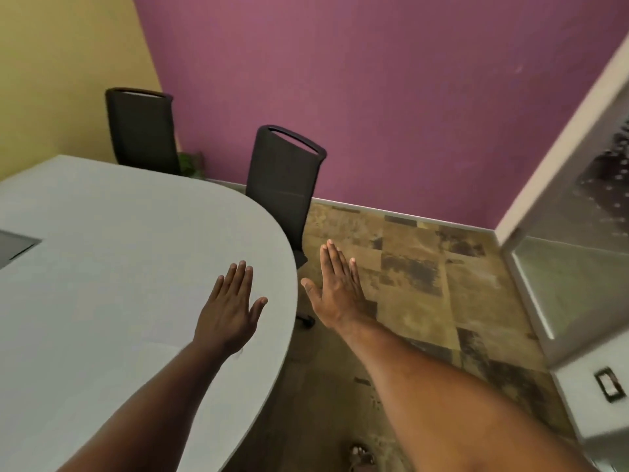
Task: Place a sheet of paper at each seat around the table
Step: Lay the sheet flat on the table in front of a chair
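A large grey oval table (119, 267) fills the left half of the head view. My left hand (231, 308) is stretched flat over the table near its right edge, fingers apart, holding nothing. My right hand (337, 291) is held out flat over the floor just past the table's edge, also holding nothing. Two black high-backed chairs stand at the table's far side: one (143, 131) at the back left and one (282, 185) at the curved end. I see no sheet of paper in view.
A dark rectangular inset (17, 247) sits in the tabletop at the left. A purple wall runs behind the chairs, a yellow wall to the left. A frosted glass door (571, 216) stands at the right. Mottled brown tiles (425, 284) cover the floor.
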